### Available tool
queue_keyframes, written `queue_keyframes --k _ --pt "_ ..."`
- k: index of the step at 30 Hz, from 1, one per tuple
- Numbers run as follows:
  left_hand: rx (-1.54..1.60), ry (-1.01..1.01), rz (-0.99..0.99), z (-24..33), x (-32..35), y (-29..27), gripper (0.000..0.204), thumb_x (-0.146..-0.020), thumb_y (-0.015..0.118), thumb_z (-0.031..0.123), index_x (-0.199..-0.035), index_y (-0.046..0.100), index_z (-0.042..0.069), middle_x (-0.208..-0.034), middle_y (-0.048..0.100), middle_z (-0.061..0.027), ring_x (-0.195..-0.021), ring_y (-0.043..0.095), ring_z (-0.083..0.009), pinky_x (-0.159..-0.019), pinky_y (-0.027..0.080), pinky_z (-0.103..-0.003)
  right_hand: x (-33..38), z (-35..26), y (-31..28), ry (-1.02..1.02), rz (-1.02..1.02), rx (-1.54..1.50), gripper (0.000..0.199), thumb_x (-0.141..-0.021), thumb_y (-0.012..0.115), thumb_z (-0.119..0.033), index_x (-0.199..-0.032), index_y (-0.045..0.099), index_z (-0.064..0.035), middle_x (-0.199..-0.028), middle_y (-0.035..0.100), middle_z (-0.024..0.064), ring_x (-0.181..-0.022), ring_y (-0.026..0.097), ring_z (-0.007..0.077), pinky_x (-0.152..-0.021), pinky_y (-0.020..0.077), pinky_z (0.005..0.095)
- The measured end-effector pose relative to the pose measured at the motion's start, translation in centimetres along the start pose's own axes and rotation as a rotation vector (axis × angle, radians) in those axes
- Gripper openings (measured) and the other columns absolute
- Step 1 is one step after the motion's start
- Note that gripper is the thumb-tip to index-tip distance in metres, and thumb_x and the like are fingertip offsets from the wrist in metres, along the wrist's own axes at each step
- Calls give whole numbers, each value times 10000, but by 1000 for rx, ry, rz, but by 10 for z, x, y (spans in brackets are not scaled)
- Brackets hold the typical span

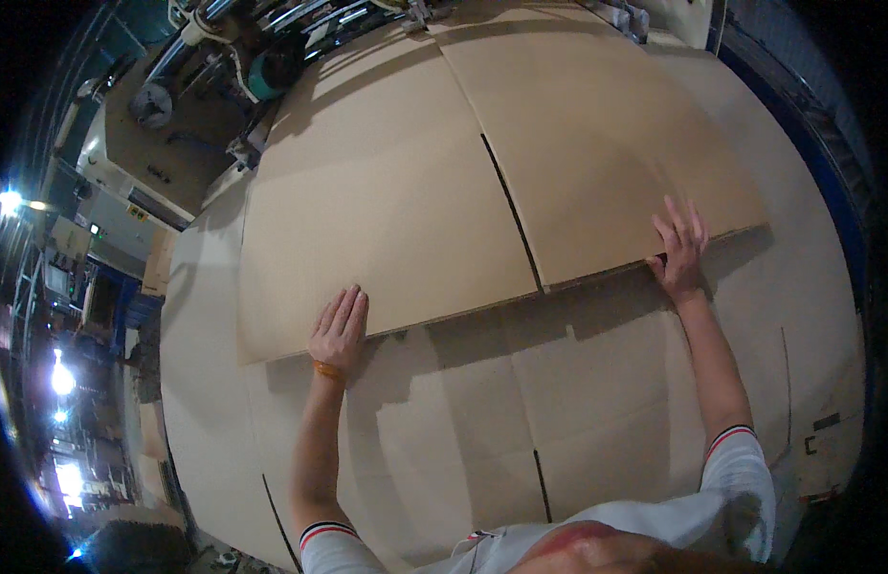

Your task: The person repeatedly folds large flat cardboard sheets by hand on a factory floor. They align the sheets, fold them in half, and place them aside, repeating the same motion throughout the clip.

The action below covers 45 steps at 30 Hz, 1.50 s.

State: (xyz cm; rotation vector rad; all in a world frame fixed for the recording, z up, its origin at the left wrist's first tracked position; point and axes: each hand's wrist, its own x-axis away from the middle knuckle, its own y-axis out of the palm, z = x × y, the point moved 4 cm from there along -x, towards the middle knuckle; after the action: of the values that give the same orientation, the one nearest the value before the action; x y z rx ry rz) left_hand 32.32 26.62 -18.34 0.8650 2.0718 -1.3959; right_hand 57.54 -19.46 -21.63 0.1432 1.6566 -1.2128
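A large brown cardboard sheet (396, 210) lies in front of me, its near edge running across the middle of the view. A dark slot (511, 212) cuts into it from that edge, in line with a crease beyond. My left hand (340, 328) rests flat on the sheet's near left part, fingers stretched out side by side. At the near right edge is my right hand (681, 251), its fingers spread over the top and its thumb by the edge. Neither hand is closed. Beneath lies another cardboard sheet (463, 411), with similar slots toward me.
Machinery with metal bars and a dark roller (277, 69) stands beyond the sheet at the far left, next to a pale machine housing (143, 158). A dark blue rail (798, 129) runs along the right. Bright lamps and equipment fill the left background.
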Motion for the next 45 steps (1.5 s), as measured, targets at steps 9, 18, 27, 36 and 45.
queue_keyframes --k 9,18,27,36,45 --pt "-40 37 -28 -31 -40 72 296 -853 652 136 -1148 647 158 -1179 654 14 -1026 637 -178 -806 535 -303 -48 25 71 20 -56 -25 706 -900 278 -690 -1241 541 -130 -1511 327 45 -1387 254 381 -1092 156 580" --pt "-4 -176 -164 -96 -104 199 438 -874 503 96 -1288 561 228 -1287 579 12 -1178 535 -214 -1000 424 -387 -138 61 188 3 -54 -9 611 -918 369 -604 -1329 481 -167 -1526 293 19 -1402 221 361 -1097 151 597" --pt "-54 -287 -249 -67 -89 176 766 -820 659 309 -1477 291 164 -1547 250 -51 -1428 206 -269 -1154 101 -546 -139 50 171 42 65 -52 682 -931 477 -469 -1488 257 -144 -1567 188 66 -1437 167 320 -1140 179 525" --pt "-103 -347 -509 -33 -54 168 570 -936 500 364 -1446 352 156 -1537 269 -76 -1425 216 -285 -1144 145 -548 -116 29 157 154 -362 16 725 -935 500 -392 -1507 163 -100 -1581 114 92 -1451 106 310 -1155 190 482" --pt "145 -230 -622 81 14 64 515 -956 449 256 -1450 345 153 -1505 335 -70 -1388 301 -290 -1139 131 -567 -41 -22 70 300 -465 -163 708 -914 547 -302 -1487 200 -70 -1568 152 111 -1445 118 333 -1141 181 528"
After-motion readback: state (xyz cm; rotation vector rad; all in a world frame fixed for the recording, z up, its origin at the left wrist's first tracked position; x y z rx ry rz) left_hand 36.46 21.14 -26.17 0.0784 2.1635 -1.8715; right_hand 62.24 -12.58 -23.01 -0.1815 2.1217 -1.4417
